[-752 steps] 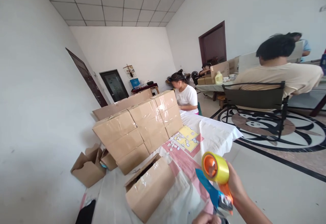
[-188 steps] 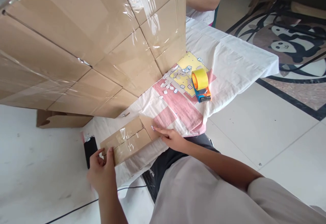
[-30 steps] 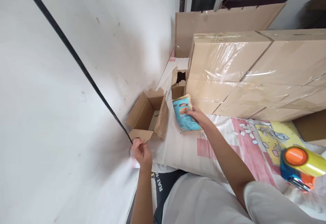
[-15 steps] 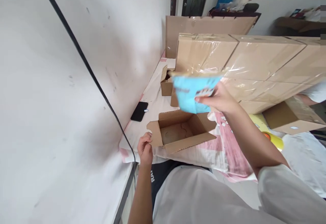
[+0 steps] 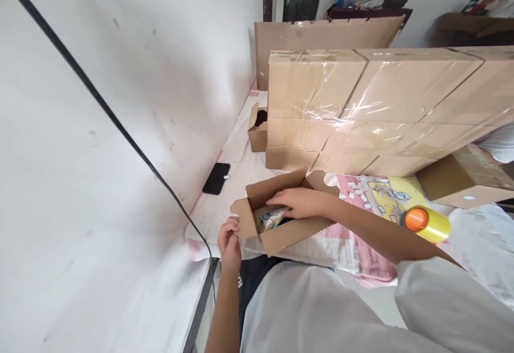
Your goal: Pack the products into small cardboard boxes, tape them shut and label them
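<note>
An open cardboard box sits on the cloth-covered surface in front of me, its flaps spread outward. My left hand pinches the edge of its left flap. Inside the box lies a shiny plastic packet with coloured print, partly covered by my other hand. My right hand reaches into the box from the right, fingers stretched out over the packet; its lower part is hidden behind the front flap.
Taped cardboard boxes form a stack behind. A small open box and a black phone lie near the left wall. To the right are a yellow tape roll and another open box beside another person's arm.
My right hand has brought the blue packet down from above into the box, and its fingers have straightened. My left hand stays on the flap.
</note>
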A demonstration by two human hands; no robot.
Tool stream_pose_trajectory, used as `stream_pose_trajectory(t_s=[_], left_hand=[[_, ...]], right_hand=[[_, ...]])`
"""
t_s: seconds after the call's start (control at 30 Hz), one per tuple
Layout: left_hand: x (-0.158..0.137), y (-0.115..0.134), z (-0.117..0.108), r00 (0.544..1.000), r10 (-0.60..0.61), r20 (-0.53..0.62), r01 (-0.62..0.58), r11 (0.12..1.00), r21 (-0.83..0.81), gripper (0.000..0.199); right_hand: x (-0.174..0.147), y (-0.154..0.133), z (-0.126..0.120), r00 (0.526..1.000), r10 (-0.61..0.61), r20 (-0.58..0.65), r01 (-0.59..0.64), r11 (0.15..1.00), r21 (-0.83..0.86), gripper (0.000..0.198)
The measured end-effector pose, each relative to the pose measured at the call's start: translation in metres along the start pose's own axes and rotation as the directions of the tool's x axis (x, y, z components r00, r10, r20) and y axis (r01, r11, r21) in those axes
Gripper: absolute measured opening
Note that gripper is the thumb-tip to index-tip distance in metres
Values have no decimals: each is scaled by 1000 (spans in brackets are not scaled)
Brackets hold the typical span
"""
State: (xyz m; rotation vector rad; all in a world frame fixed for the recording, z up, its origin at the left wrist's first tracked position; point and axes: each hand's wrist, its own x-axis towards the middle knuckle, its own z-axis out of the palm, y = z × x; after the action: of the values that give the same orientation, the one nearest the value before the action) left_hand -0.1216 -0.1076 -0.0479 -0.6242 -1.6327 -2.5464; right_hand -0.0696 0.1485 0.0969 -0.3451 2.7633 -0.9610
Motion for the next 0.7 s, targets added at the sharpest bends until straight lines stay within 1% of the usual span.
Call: stream_pose_trajectory(t_s=[0.03, 0.07, 0.1, 0.13, 0.17, 0.2, 0.23, 0.27, 0.3, 0.33, 0.37, 0.4, 0.43, 0.5, 0.57, 0.63, 0.7], left_hand=[[-1, -1, -1, 1000, 2, -5, -2, 1000, 13, 7], [-2, -2, -1, 1000, -1, -11, 1, 1000, 27, 16], [-4, -2, -2, 1000, -12, -15, 12, 999, 40, 26], [-6, -2, -1, 999, -33, -16, 34, 998, 47, 35], [-8, -1, 0, 998, -57, 0, 57, 996, 64, 42], [-10, 0, 2, 996, -71, 52, 65, 992, 108, 44], [-10, 1, 5, 988, -72, 133, 48, 983, 180, 44], [-10, 3, 9, 972, -61, 226, -1, 964, 265, 43], [-10, 4, 14, 950, -46, 310, -67, 936, 346, 44], [-8, 4, 19, 928, -31, 372, -134, 903, 409, 46], [-6, 3, 25, 916, -15, 402, -182, 875, 448, 48], [-4, 1, 29, 918, 1, 398, -202, 864, 462, 49], [-1, -3, 33, 926, 18, 376, -205, 862, 463, 51], [5, -13, 37, 934, 44, 355, -217, 859, 464, 54], [12, -24, 36, 935, 47, 352, -218, 858, 464, 59], [19, -32, 32, 933, 12, 360, -184, 874, 450, 71], [25, -35, 27, 925, -17, 380, -153, 897, 414, 86]], right_hand=[[-7, 1, -7, 996, -6, -84, 8, 1000, 20, 44], [-16, 4, -16, 983, 8, -186, -2, 999, 33, 41], [-25, 8, -24, 951, 44, -306, -31, 998, 46, 37], [-36, 16, -31, 892, 98, -442, -74, 995, 70, 33], [-46, 25, -35, 806, 160, -569, -117, 987, 112, 29], [-56, 37, -35, 713, 222, -665, -144, 975, 172, 27], [-66, 49, -32, 641, 281, -714, -142, 958, 250, 27], [-74, 60, -25, 608, 333, -721, -107, 934, 342, 28], [-81, 70, -16, 618, 368, -695, -42, 898, 438, 32], [-87, 78, -5, 656, 376, -655, 37, 850, 525, 37], [-91, 83, 6, 700, 359, -617, 111, 799, 591, 42], [-94, 86, 16, 731, 334, -595, 166, 759, 630, 45], [-96, 87, 25, 749, 308, -587, 202, 738, 644, 48], [-98, 87, 36, 755, 272, -597, 227, 746, 627, 52], [-100, 87, 39, 759, 227, -610, 245, 768, 592, 58], [-102, 90, 40, 765, 164, -623, 284, 782, 555, 67], [-105, 93, 42, 772, 128, -623, 293, 797, 528, 77]])
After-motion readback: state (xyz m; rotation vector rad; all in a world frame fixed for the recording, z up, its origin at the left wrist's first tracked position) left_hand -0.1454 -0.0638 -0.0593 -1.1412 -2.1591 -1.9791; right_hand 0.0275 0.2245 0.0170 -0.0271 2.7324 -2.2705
